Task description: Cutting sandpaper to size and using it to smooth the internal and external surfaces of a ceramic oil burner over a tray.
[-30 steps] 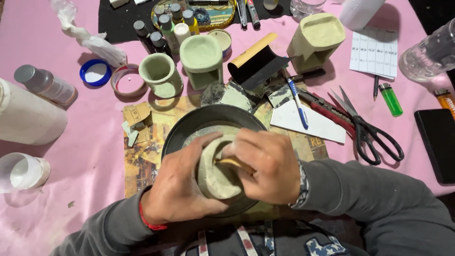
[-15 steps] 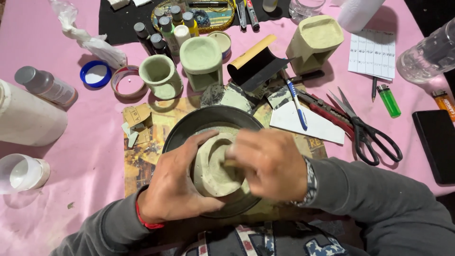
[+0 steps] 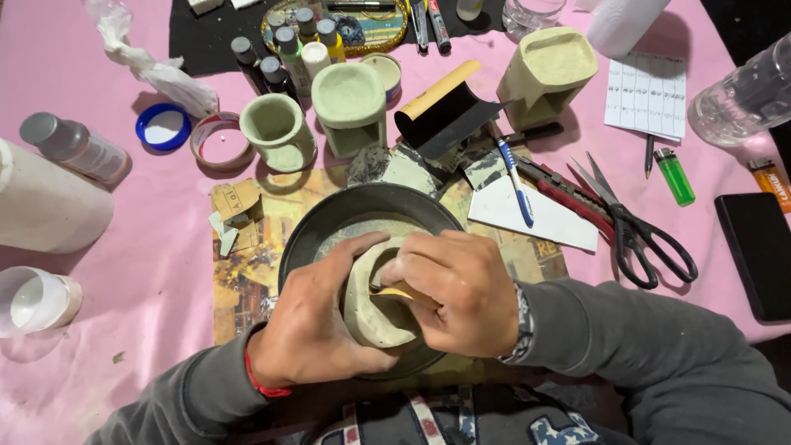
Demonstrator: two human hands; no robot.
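Note:
My left hand grips a pale grey-green cast piece with a hollow opening, held over a dark round pan. My right hand lies over the piece's right side, fingers pressing a small tan scrap, like sandpaper, into the hollow. Both hands touch the piece. The pan rests on a sheet of printed paper on the pink table cover.
Behind the pan stand a green cup, two more cast pieces, small paint bottles and a dark sandpaper roll. Right: pen, scissors, green lighter, black phone. Left: white container, plastic cup.
The cast piece has turned in my hands, its hollow now facing up more toward me. My right hand's fingers have shifted into the hollow with the tan scrap.

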